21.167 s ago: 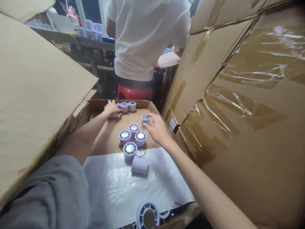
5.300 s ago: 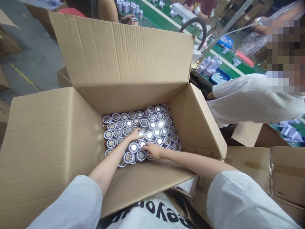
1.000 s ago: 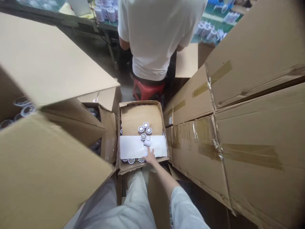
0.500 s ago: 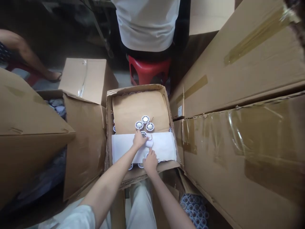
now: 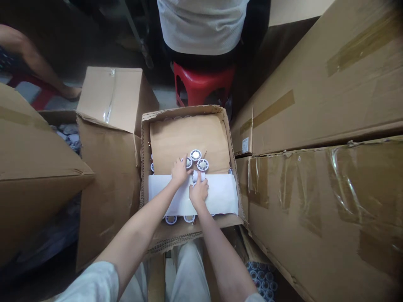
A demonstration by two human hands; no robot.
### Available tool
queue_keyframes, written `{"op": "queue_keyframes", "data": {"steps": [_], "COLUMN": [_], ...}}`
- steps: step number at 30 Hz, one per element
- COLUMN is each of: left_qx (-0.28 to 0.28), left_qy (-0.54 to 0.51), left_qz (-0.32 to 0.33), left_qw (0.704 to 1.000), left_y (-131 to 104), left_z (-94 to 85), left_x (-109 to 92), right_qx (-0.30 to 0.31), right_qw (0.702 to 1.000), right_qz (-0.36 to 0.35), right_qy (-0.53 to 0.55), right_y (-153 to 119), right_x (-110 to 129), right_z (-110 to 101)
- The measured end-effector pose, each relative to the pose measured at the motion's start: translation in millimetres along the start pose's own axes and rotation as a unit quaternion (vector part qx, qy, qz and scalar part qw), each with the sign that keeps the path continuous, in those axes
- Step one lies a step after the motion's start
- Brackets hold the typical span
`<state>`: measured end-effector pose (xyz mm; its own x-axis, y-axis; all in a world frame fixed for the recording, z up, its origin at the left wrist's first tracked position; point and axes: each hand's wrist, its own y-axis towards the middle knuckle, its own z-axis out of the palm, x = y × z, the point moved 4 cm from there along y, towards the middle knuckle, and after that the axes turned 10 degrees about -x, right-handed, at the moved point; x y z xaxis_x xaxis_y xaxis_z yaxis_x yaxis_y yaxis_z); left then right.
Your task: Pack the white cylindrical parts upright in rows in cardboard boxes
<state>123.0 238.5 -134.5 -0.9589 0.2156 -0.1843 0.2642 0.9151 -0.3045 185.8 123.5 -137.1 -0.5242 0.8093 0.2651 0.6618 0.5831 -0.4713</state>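
Round white parts with dark spoked faces lie on a brown cardboard sheet (image 5: 189,132) inside an open carton (image 5: 145,167). My left hand (image 5: 179,172) has finger and thumb around the left spoked part (image 5: 189,162). Close by, a second spoked part (image 5: 195,154) and a third spoked part (image 5: 202,165) lie face up. My right hand (image 5: 199,193) grips a white cylindrical part (image 5: 198,176) tipped on its side, at the upper edge of a white paper sheet (image 5: 220,195). The fingers hide some of both held parts.
More spoked parts (image 5: 171,219) show below the paper. Large taped cartons (image 5: 315,105) line the right side, and a smaller closed box (image 5: 110,96) stands at left. A person in a white shirt (image 5: 203,27) sits ahead on a red stool (image 5: 204,79). Similar parts (image 5: 262,279) fill a lower box.
My left hand has moved up from the part at the paper's edge to the left spoked part. My right hand has moved up and closed on the white cylindrical part. The view has shifted slightly.
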Motion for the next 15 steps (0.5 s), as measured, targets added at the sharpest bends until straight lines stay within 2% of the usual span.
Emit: {"op": "queue_keyframes", "data": {"steps": [3, 8, 12, 15], "left_qx": [0.026, 0.037, 0.018, -0.017], "left_qy": [0.010, -0.015, -0.077, -0.182], "left_qz": [0.020, -0.020, -0.116, -0.213], "left_qw": [0.999, 0.999, 0.990, 0.960], "left_y": [1.0, -17.2, -45.8, -92.7], "left_z": [4.8, 9.5, 3.1, -22.7], "left_x": [-1.7, 23.5, 45.0, 50.8], "right_qx": [-0.011, -0.058, -0.062, -0.028], "right_qw": [1.000, 0.998, 0.992, 0.966], "right_qz": [-0.009, -0.026, 0.016, 0.011], "right_qy": [-0.021, 0.008, 0.113, 0.255], "right_y": [-5.0, -3.8, 14.4, 2.0], "right_x": [-11.2, -13.9, -12.1, -21.5], "right_z": [3.2, 9.5, 2.0, -25.1]}}
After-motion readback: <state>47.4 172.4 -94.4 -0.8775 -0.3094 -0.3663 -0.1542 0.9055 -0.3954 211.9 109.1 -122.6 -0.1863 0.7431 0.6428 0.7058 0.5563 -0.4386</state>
